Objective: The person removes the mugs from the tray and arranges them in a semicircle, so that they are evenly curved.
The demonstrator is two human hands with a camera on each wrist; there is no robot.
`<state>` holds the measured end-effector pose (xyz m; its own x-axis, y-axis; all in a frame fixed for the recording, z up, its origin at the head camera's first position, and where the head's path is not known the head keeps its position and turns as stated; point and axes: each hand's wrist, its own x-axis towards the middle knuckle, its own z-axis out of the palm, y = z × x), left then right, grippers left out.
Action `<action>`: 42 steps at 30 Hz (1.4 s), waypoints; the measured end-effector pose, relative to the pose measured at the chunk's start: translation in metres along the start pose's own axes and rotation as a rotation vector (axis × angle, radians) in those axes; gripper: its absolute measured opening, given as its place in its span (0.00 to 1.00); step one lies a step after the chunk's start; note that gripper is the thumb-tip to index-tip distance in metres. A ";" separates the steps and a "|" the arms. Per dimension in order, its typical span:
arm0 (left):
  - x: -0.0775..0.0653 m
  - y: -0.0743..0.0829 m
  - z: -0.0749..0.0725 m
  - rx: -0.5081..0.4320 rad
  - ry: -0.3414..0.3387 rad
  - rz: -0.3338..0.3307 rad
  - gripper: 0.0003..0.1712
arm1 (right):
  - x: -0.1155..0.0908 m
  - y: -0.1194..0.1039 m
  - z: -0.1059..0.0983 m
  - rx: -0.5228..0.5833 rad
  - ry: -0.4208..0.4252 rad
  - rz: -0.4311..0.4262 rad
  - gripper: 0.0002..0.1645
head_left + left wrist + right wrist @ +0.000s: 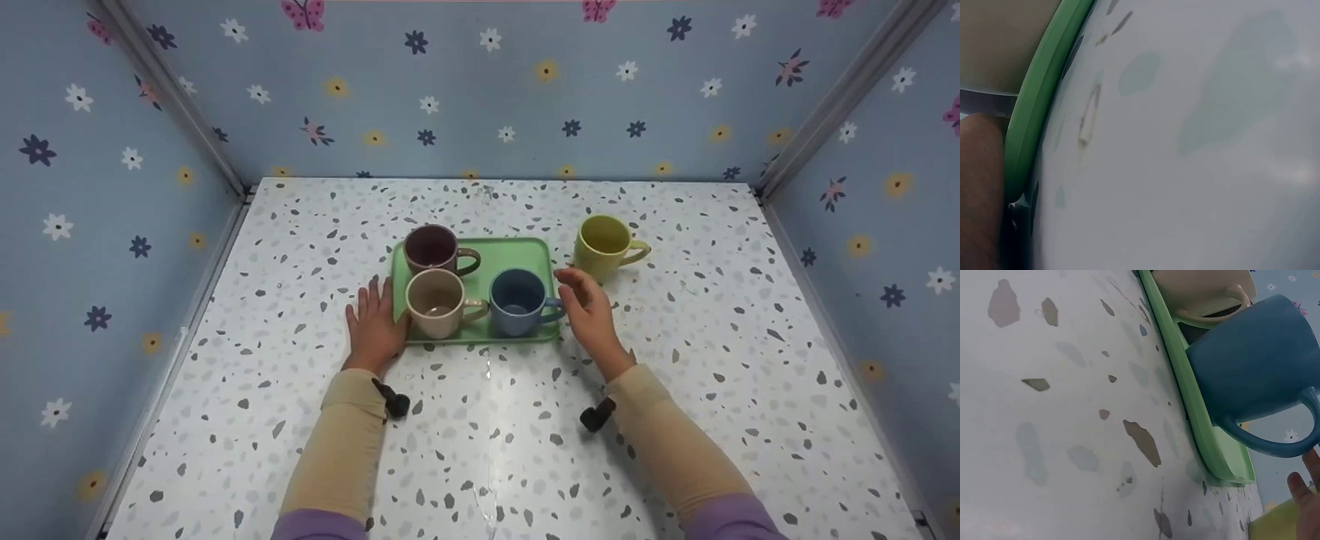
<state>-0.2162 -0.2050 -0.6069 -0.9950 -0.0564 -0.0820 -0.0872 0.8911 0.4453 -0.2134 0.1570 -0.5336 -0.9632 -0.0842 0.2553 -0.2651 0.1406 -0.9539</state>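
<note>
The green tray (517, 251) sits mid-counter (450, 450), carrying the blue mug (517, 322) front right, the beige mug (436, 324) front left and the maroon mug (421, 259) behind that. Handles point right, which I judge suits my right grip (591, 311); it's relaxed, unclosed, right beside the blue handle, and I can't tell whether it touches. My left grip (375, 330) lies spread, thumb against the tray's rim, probably steadying it. Beyond the tray's right side, the yellow mug (598, 259) stands on the counter, apart from the others.
</note>
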 end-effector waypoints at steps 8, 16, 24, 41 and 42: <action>-0.001 -0.002 0.003 -0.012 -0.001 0.004 0.44 | -0.006 0.008 0.004 0.016 -0.116 0.078 0.20; -0.001 -0.005 0.004 -0.030 -0.003 0.002 0.44 | -0.009 0.005 0.005 -0.013 -0.117 0.148 0.19; -0.001 -0.005 0.000 -0.026 0.005 -0.002 0.44 | -0.009 0.012 0.007 0.014 -0.098 0.181 0.16; 0.000 -0.001 0.000 -0.012 0.007 0.000 0.43 | -0.003 0.039 0.001 0.138 0.008 0.248 0.13; 0.000 -0.001 0.000 -0.009 0.009 0.001 0.43 | -0.003 0.039 -0.001 0.140 0.004 0.257 0.13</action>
<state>-0.2160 -0.2055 -0.6074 -0.9955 -0.0592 -0.0738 -0.0864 0.8870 0.4535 -0.2208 0.1633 -0.5711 -0.9982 -0.0599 0.0030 -0.0042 0.0192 -0.9998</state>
